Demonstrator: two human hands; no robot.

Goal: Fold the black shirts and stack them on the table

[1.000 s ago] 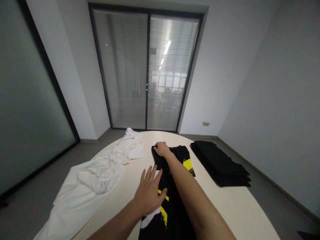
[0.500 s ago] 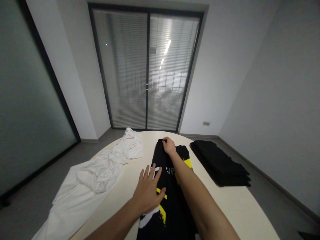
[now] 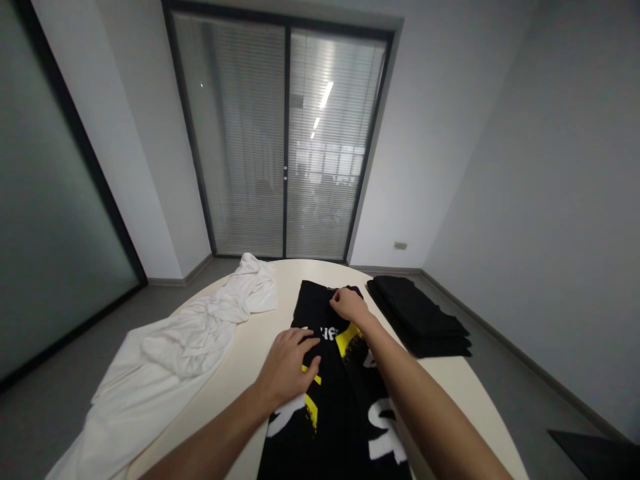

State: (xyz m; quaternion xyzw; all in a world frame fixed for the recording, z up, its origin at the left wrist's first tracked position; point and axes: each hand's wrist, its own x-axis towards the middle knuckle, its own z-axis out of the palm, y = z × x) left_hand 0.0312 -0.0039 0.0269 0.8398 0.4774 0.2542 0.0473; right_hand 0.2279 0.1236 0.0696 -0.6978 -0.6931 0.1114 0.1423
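A black T-shirt [image 3: 330, 407] with yellow and white print lies lengthwise in front of me, its sides folded in toward the middle. My left hand [image 3: 287, 363] rests flat on its left side, fingers stretched out and thumb apart. Near the shirt's far end, my right hand [image 3: 349, 305] has its fingers curled together in a pinch at the fabric of the right flap. The fingertips partly cover the cloth they touch. My right forearm hides some of the shirt's right edge.
A crumpled white cloth [image 3: 175, 360] spreads along the left side of the pale round-edged table [image 3: 460, 393]. Folded black garments [image 3: 415, 313] are stacked at the right. Beyond the table stands a glazed door [image 3: 240, 153] with blinds. A dark flat object [image 3: 595, 453] shows at lower right.
My right hand has come off the shirt's far edge, a little nearer and to the right. The right flap lies more spread out, with more white lettering showing. My left hand stays on the shirt.
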